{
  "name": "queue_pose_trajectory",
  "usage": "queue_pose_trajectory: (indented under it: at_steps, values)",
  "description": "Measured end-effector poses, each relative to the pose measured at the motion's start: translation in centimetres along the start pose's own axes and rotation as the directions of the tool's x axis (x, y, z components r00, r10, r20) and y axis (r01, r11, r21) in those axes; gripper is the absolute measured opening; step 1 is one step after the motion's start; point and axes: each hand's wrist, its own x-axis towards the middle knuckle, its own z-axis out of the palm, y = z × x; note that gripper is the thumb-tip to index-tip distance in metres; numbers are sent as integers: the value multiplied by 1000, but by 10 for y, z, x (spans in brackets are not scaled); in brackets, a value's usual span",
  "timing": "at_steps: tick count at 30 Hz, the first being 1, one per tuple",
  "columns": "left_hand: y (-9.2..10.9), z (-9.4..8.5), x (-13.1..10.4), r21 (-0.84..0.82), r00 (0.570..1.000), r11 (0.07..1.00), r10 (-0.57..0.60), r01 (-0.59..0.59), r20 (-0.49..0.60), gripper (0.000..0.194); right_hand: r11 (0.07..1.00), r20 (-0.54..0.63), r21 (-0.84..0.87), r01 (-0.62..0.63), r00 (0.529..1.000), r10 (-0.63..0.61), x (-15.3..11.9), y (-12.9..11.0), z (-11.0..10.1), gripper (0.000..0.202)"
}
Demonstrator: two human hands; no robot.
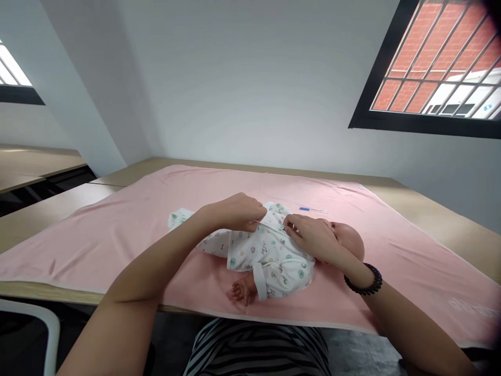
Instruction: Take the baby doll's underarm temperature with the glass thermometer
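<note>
A baby doll [349, 239] lies on its back, head to the right, on a pink blanket [133, 230]. It wears a white printed baby top [270, 254] and matching bottoms [213, 244]. My left hand [240, 211] is closed at the front edge of the top, near the doll's waist, with the cloth pulled taut beside it. Higher up, at the chest, my right hand [311, 234] pinches the top's front edge with curled fingertips. My right forearm partly covers the doll's face. One doll hand [243, 290] sticks out of the near sleeve.
Beyond the doll lies a thin blue-and-white stick [312, 209], perhaps a thermometer. The blanket covers most of a wooden table [422, 201] set against a white wall. A white metal chair frame [50, 324] stands at the lower left, below the table edge.
</note>
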Motion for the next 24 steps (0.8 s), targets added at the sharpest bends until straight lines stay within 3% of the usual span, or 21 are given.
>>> queue_pose_trajectory:
  at_steps: [9, 17, 24]
  values:
    - [4, 32, 26, 232, 997, 970, -61, 72, -56, 13, 999, 19, -42, 24, 1000, -23, 0, 0, 1, 21]
    - [11, 33, 30, 139, 1000, 990, -22, 19, 20, 24, 997, 15, -73, 35, 999, -34, -3, 0, 1, 24]
    - [13, 33, 28, 92, 999, 995, -38, 37, 0, 24, 996, 8, -82, 34, 999, -33, -2, 1, 2, 24]
